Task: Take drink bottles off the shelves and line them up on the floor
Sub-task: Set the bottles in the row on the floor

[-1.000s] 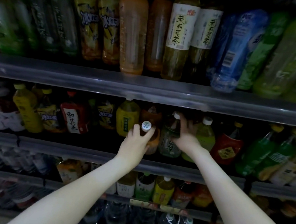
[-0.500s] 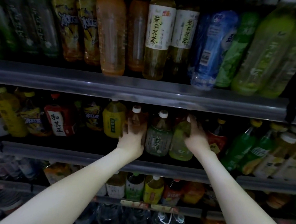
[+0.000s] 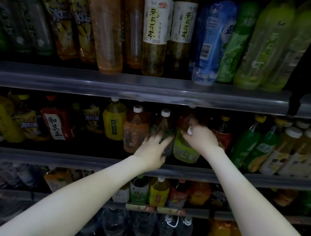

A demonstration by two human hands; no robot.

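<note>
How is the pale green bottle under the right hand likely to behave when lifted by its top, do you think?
The pale green bottle looks full, so probably heavy for its size. Held only at the cap by the right hand, it may swing. Its smooth plastic could slip.

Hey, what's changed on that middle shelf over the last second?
The left hand let go of the orange tea bottle, which now stands upright on the shelf. It then slid right onto the dark green bottle, fingers spread. The right hand closed round the top of the light green bottle and seems to tip it forward. Everything else stayed put.
</note>
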